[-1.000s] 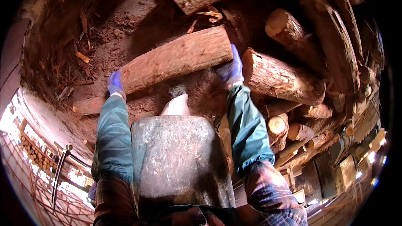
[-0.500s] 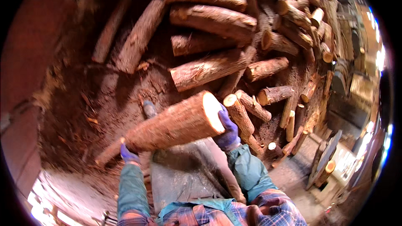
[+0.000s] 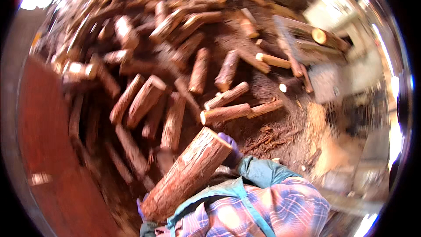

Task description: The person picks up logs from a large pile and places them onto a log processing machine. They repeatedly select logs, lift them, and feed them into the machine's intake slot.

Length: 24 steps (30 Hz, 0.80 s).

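A thick log (image 3: 188, 173) with rough reddish-brown bark lies slantwise close against my body, its upper end leaning to the right. Round that upper end, on the right side, is my right hand (image 3: 232, 148) in a purple glove, partly hidden behind the wood. At the lower left end, my left hand (image 3: 140, 207) shows only as a sliver of purple glove beside the bark. Both hands grip the log. Just beyond it, shorter logs (image 3: 226, 113) lie on the dirt floor.
Many logs (image 3: 144, 101) are scattered ahead and heaped toward the back. A red panel (image 3: 48, 136) runs along the left. At the right are a sawdust heap (image 3: 335, 151) and a wooden structure with a cut log (image 3: 319, 36) on it. Bark scraps (image 3: 272, 138) litter the ground.
The view has turned to the right, bringing the sawdust heap into sight. The log has come closer to my body and tilts more steeply, still held at both ends.
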### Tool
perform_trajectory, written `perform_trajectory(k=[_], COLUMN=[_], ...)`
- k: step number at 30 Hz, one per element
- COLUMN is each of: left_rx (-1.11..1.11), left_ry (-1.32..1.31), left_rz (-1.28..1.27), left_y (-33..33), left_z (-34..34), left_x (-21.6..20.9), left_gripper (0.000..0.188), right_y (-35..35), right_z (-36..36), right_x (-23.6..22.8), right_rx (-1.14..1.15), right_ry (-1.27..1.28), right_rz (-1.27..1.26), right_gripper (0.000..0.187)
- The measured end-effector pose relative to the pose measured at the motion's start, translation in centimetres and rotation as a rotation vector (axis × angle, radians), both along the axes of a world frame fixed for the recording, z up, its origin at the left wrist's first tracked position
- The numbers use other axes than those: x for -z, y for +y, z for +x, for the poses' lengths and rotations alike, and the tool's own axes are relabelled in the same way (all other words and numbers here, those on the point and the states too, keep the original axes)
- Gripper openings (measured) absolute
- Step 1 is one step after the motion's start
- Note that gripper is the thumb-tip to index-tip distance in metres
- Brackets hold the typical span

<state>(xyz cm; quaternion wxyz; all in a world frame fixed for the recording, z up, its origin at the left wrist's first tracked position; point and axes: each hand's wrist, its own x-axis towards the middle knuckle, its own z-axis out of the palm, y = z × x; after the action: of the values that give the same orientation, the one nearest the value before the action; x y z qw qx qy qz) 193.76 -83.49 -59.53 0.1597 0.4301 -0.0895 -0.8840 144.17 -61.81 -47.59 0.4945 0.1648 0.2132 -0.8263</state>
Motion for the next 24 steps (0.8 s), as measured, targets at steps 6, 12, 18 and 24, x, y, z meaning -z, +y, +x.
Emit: perform_trajectory(k=[6,12,18,24], left_rx=[0.182,0.370,0.481,0.670], left_ry=[-0.006,-0.087,0.310,0.672], left_rz=[-0.085,-0.525,-0.508,-1.148], left_y=[-9.1,-4.8,8.5,24.3], left_z=[-18.0,-44.2,-82.2,-113.2], left_x=[-7.0,-11.6,-26.1,-32.3], left_gripper=[0.070,0.064,0.061,0.040], right_y=[6.0,12.8,27.7,36.0], right_z=[-6.4,-26.6,-54.8,-64.6], right_x=[-3.7,-9.9,-24.3,-22.8], right_rx=[0.226,0.343,0.748,0.955], right_ry=[-0.178,0.073,0.582,0.815], right_rz=[-0.138,-0.148,-0.073,0.854], right_gripper=[0.052,0.067,0.068,0.063])
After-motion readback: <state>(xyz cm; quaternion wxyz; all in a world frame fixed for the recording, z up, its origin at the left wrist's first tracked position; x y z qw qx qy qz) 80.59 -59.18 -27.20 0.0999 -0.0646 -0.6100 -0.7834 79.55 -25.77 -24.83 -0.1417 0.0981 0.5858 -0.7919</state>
